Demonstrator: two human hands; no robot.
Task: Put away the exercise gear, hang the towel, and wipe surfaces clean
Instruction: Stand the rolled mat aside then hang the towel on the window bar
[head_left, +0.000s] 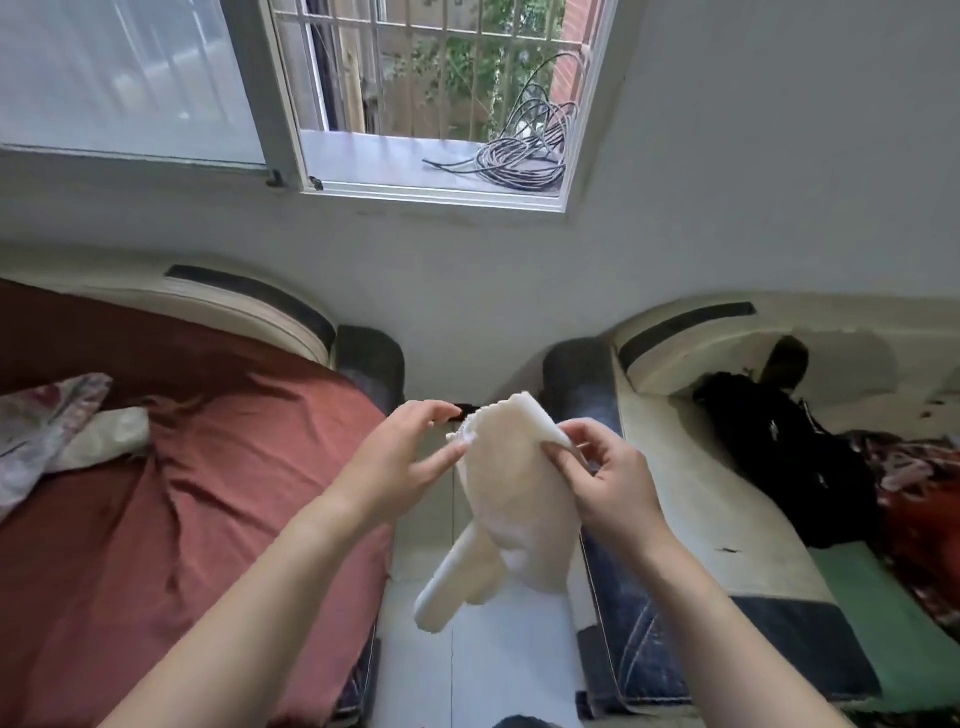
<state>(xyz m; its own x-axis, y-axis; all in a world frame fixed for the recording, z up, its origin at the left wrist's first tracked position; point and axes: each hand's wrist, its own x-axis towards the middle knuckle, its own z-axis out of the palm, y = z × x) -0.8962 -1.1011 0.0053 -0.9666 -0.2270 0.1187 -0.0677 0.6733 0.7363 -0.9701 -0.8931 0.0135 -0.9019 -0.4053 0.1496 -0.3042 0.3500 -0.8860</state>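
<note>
Two hands are busy with one white towel (514, 499), which we hold up in the air over the strip of floor (493, 649) between two beds, touching neither of them. Our right hand (608, 478) has its grip clamped on the upper edge of the towel, thumb and fingers pinching a fold near the top right corner. Our left hand (405, 457) has its grip apart: the fingers are rather straight, the thumb is lifted, and the fingertips touch the top left corner without closing on it. The rest of the towel hangs loose, with one end dropping lower toward the floor.

We judge the towel to be light, soft and limp. It will sag and fold wherever it is not held, but it should be neither slippery nor fragile. For hanging, we think the best hold is at the two top corners, one in each hand, so that the edge stretches flat. The bed with the red sheet (182, 467) is at our left, and the bed with a black bag (789, 457) is at our right. We see no hook or rail.
</note>
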